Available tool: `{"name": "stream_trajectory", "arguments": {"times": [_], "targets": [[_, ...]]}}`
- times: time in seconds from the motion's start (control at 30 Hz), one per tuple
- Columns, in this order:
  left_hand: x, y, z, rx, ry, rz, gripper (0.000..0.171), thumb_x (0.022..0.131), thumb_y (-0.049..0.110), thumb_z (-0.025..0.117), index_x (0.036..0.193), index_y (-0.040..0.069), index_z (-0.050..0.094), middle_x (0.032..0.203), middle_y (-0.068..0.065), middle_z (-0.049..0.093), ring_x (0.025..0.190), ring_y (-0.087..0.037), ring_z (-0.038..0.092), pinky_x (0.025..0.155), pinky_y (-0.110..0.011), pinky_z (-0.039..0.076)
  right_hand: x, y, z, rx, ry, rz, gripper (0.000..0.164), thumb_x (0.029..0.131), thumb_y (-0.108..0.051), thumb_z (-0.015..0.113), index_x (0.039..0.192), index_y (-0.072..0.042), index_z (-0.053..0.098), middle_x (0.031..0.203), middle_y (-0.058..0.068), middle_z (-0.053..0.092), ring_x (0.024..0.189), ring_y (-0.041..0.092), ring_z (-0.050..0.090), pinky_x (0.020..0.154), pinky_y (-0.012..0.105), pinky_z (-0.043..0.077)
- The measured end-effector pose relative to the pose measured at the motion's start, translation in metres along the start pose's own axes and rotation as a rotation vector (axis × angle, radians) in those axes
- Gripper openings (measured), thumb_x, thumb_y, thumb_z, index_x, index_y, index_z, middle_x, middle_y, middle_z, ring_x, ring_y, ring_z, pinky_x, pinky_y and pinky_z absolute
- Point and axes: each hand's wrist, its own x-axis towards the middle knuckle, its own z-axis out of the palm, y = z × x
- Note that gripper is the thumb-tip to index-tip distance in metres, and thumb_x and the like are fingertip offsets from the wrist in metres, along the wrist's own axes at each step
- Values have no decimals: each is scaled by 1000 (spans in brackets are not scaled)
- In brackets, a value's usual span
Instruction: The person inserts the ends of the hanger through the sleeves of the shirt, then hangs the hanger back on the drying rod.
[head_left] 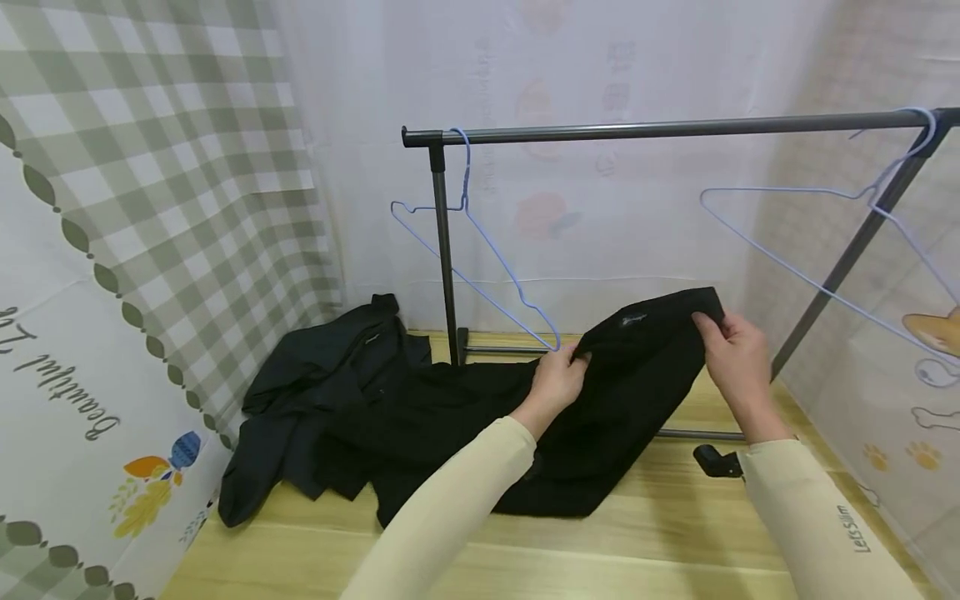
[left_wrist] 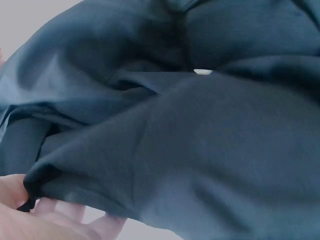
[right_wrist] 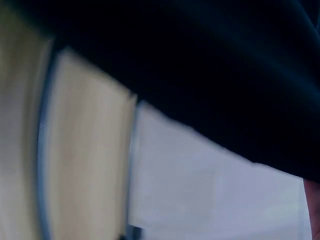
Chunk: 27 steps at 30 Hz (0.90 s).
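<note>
A black garment (head_left: 637,375) with a small pale mark near its top edge stretches up between both hands. My left hand (head_left: 557,382) pinches its edge, thumb on top. At the upper right corner, my right hand (head_left: 737,360) grips the cloth between thumb and fingers. The lower part of the garment trails down to the wooden surface. Dark folds of the cloth (left_wrist: 225,150) fill the left wrist view, with the left fingers curled at its lower edge. In the right wrist view the cloth covers the top, and only a sliver of hand shows at the right.
A crumpled dark garment (head_left: 322,375) lies at the left, overlapped by the held one. Behind stands a metal rack (head_left: 637,129) with a blue hanger (head_left: 498,250) at its left end and another hanger (head_left: 795,190) at its right. A checked curtain (head_left: 225,167) borders the left.
</note>
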Motion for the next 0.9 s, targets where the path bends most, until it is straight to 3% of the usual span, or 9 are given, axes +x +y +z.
{"name": "stream_trajectory", "arguments": {"times": [0.13,0.23,0.4,0.57,0.63,0.77,0.9], "targets": [[1,17,13,-68,-11,71,21,104,26,55,110,18,73,107,2,70,92,-12,62,79,-30,49,16,-17,-22,-20,104,-34,49,97,-41,61,70,-2,60,55,-18,46,58,8,42,52,26,30],[-1,25,17,-134,-46,120,20,103,23,55,111,16,73,104,2,70,89,-10,59,77,-27,47,23,-30,-32,-12,162,-63,50,98,-42,60,69,0,58,55,-18,42,57,8,39,51,25,27],[-1,21,11,-232,-82,111,22,103,23,56,115,14,72,110,0,70,96,-10,59,84,-28,46,21,-37,-35,-44,151,-91,49,98,-41,61,69,-1,57,57,-14,44,56,7,39,50,24,28],[-2,-4,-8,-369,-163,10,27,103,26,56,124,15,70,127,2,64,121,-14,55,102,-38,43,6,-23,-25,-49,-31,-67,55,98,-46,60,64,-3,48,54,-2,38,52,14,36,46,30,28],[-2,-17,-19,-398,-196,-20,24,104,25,55,111,8,69,110,1,65,106,-15,57,95,-37,45,-1,-16,-19,-40,-118,-46,57,98,-48,59,64,-4,43,52,0,33,50,17,34,45,32,27],[-3,-39,-39,-405,-191,-42,23,104,24,55,92,6,62,89,2,56,86,-13,49,82,-34,41,-16,-6,-5,-41,-275,-38,55,99,-48,57,67,-4,46,56,0,34,53,19,36,49,32,30],[-9,-57,-59,-455,-191,-66,25,105,25,53,100,5,68,88,-2,63,83,-16,55,79,-34,46,-32,-3,14,-4,-402,5,54,100,-48,54,73,-2,53,61,1,41,59,21,40,56,33,33]]}}
